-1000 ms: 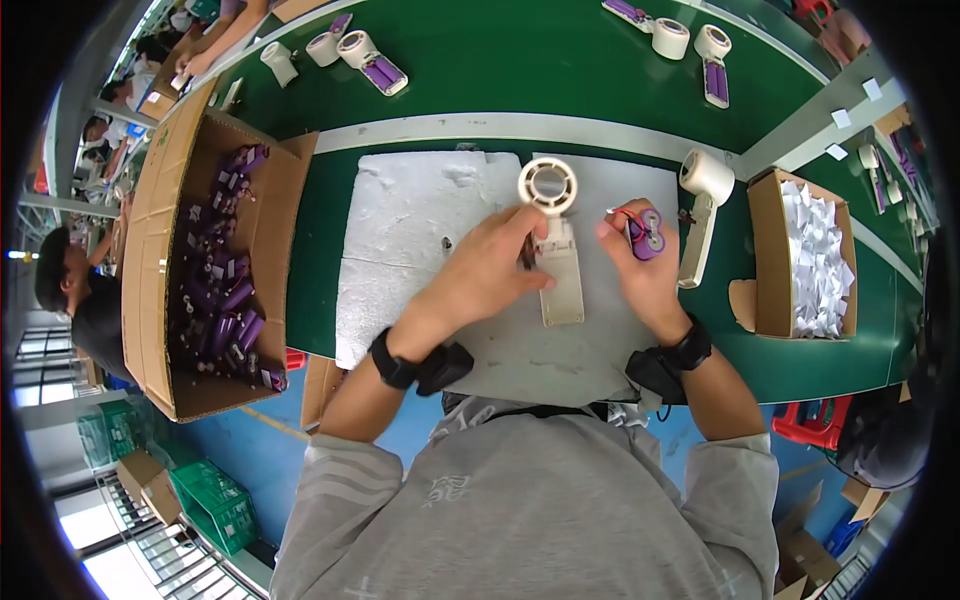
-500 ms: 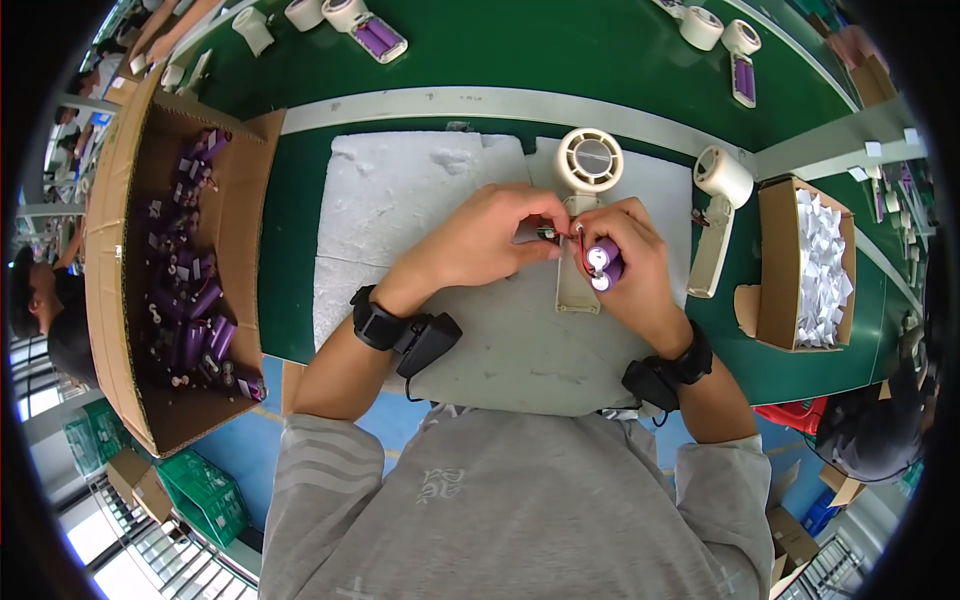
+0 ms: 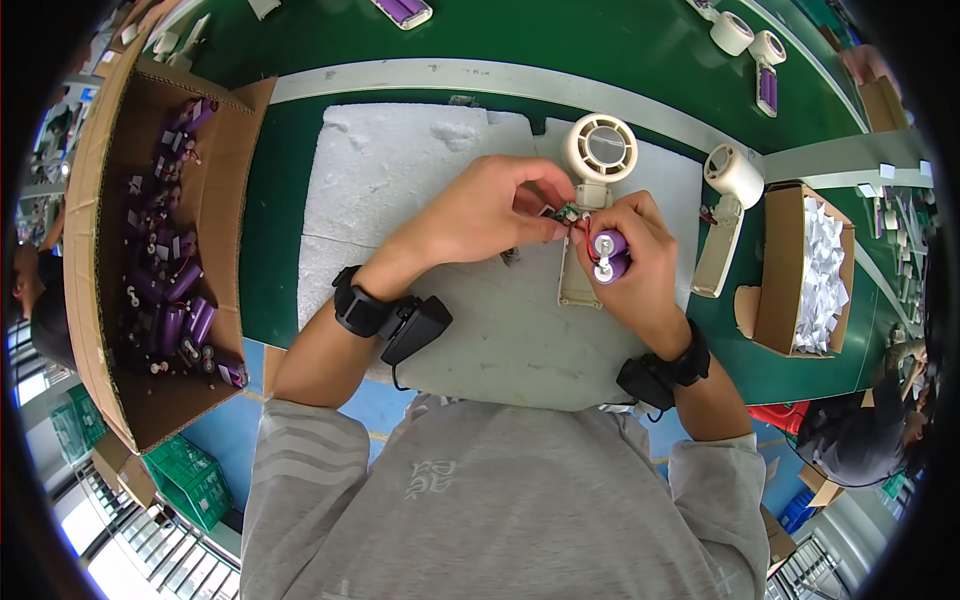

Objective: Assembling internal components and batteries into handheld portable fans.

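Held close, perhaps easing the red wires [image 3: 588, 238]
Your left hand [image 3: 484, 212] pinches the circuit board [image 3: 568, 213], right hand [image 3: 645, 258] curls round batteries [image 3: 613, 262]

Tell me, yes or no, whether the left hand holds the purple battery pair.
No, the right hand grips the purple battery pair, while the left hand holds a small green circuit board.

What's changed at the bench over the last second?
The right hand has brought the purple battery pair leftward to the white fan, close to the left hand, where a small green circuit board now shows pinched. Its hold on the batteries stayed; the fan still lies on the foam.
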### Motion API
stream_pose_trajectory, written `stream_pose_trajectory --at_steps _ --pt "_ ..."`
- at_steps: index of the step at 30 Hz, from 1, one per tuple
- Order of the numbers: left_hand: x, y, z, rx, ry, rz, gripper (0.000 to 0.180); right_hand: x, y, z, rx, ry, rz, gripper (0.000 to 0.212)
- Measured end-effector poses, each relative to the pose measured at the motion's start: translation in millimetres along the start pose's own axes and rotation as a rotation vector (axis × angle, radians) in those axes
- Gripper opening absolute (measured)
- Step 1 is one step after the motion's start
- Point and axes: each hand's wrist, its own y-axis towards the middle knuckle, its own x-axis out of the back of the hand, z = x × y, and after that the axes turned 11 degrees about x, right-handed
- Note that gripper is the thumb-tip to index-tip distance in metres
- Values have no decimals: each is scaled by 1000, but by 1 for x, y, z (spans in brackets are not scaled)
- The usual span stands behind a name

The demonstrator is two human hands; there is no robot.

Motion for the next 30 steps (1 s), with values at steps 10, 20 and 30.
stream_pose_trajectory --at_steps 10,20,30 --pt "3 -4 -1 -243 285 -41 23 1 -1 0 34 -39 58 23" --pt "-11 -4 -2 -219 -19 -42 14 4 1 1 44 41 29 24" --pt "-10 -3 0 -91 43 -51 13 12 -3 1 37 283 -18 31"
